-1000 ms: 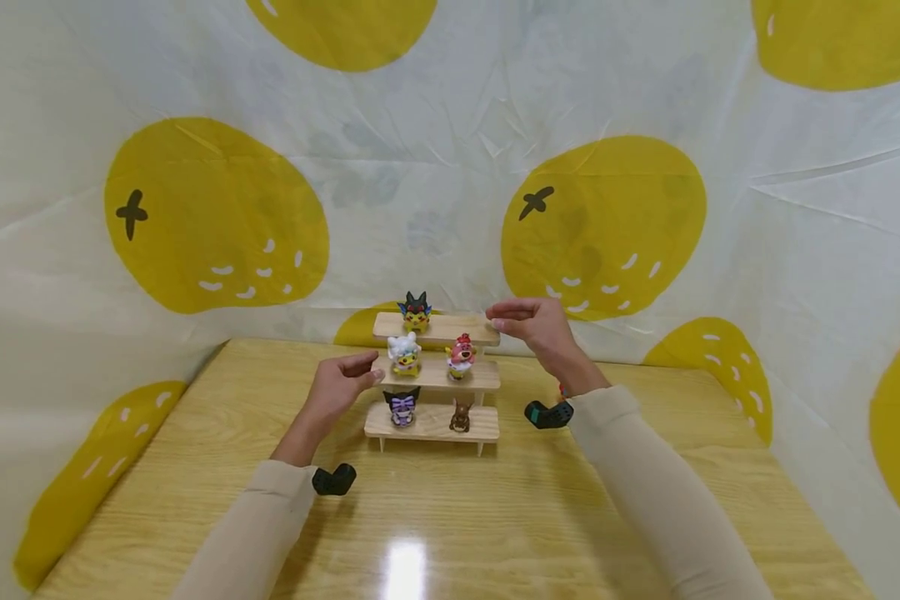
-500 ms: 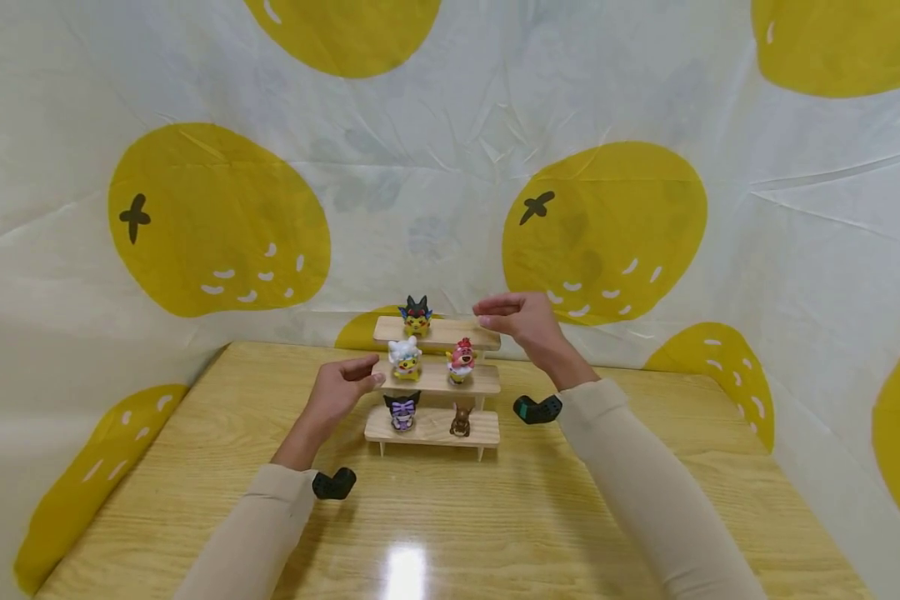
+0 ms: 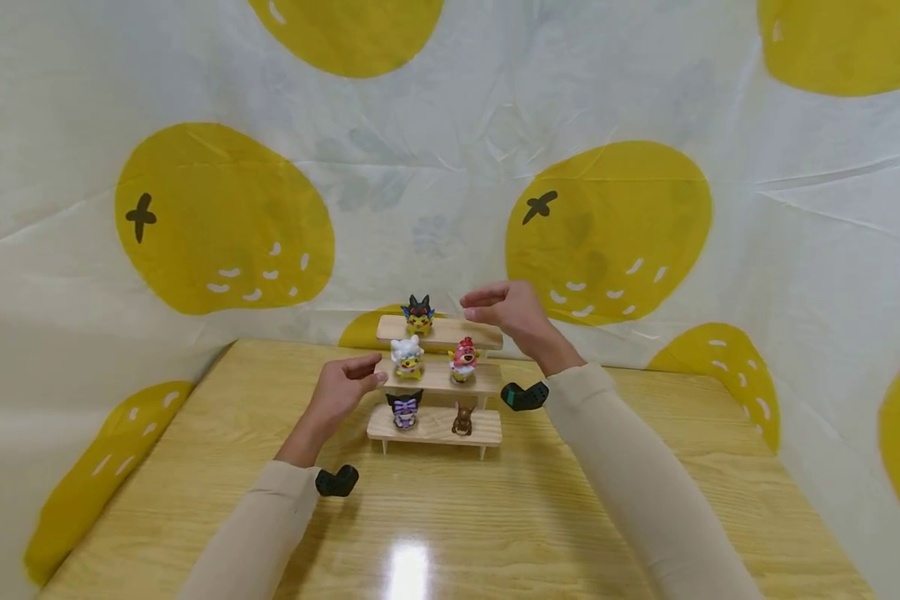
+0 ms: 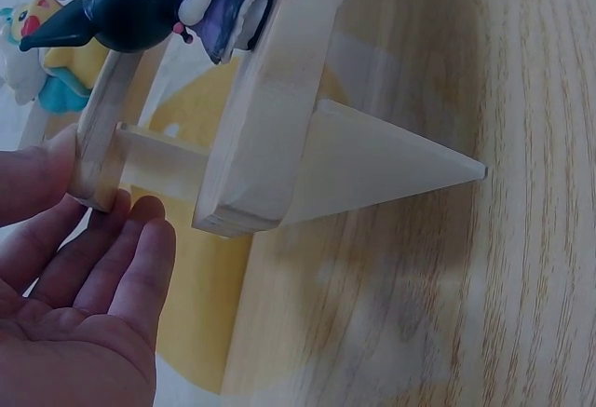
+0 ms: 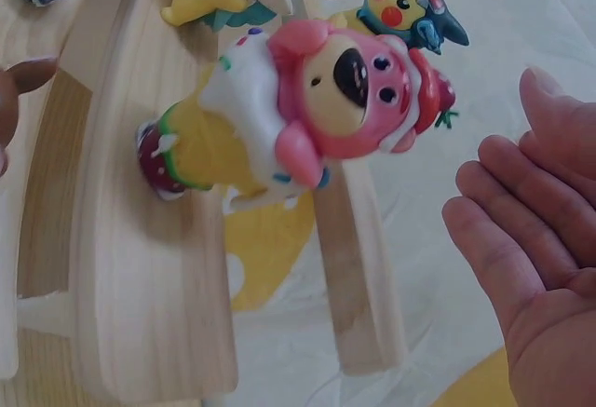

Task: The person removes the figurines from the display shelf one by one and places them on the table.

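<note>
A three-tier wooden display stand (image 3: 427, 427) stands on the table. My left hand (image 3: 342, 388) pinches the left end of its middle shelf, thumb above and fingers beneath in the left wrist view. My right hand (image 3: 512, 313) hovers over the right part of the top shelf (image 3: 465, 333), holding nothing, its fingers fairly straight in the right wrist view. A dark-eared yellow figurine (image 3: 419, 317) occupies the top shelf's left. The middle shelf bears a white-hooded yellow figurine (image 3: 407, 358) and a pink bear figurine (image 5: 321, 90). Below are a black-and-purple figurine (image 3: 405, 410) and a brown figurine (image 3: 462, 418).
The wood-grain table (image 3: 435, 517) extends in front of the stand and to both sides. Close behind hangs a white cloth (image 3: 420, 183) with large yellow fruit shapes. A black camera mount (image 3: 525, 397) juts from the right wrist, another (image 3: 337, 481) from the left.
My right hand has moved left and slightly up, from the top shelf's right end to above that shelf. My left hand stays at the middle shelf's end. The figurines have not moved.
</note>
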`<action>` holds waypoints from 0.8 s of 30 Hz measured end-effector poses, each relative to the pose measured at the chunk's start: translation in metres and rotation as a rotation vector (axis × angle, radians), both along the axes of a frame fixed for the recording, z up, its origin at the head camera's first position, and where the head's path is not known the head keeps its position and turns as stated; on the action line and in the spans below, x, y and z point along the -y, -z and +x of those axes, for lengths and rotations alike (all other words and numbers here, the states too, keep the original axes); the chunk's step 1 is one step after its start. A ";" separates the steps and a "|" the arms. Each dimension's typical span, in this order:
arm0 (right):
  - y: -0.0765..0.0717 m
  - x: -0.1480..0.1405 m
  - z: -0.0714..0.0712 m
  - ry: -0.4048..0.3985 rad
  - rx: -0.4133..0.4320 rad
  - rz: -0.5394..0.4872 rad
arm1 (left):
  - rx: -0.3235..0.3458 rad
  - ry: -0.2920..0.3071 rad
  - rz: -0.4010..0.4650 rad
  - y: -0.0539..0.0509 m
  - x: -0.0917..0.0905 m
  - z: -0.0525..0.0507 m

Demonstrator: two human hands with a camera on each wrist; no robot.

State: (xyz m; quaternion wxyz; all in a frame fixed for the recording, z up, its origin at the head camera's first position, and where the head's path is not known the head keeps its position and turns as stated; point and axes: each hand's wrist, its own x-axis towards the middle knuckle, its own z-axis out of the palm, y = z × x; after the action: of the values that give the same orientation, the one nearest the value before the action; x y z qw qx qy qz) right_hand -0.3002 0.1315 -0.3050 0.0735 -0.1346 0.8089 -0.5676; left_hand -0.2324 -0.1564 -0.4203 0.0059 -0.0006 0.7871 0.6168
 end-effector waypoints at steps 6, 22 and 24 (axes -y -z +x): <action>-0.005 0.011 -0.001 -0.019 0.013 0.014 | 0.002 -0.002 0.003 0.000 0.003 -0.001; -0.011 0.039 -0.001 -0.034 0.000 -0.023 | 0.004 0.009 0.013 0.002 0.000 -0.003; -0.011 0.044 -0.001 -0.039 0.001 -0.022 | 0.006 0.006 0.026 0.002 0.000 -0.002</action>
State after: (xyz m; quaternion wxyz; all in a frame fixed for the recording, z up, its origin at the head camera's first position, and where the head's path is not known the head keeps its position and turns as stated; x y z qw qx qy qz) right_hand -0.3012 0.0872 -0.2938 0.0834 -0.1509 0.7997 -0.5752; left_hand -0.2345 -0.1564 -0.4219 0.0100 0.0001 0.7791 0.6268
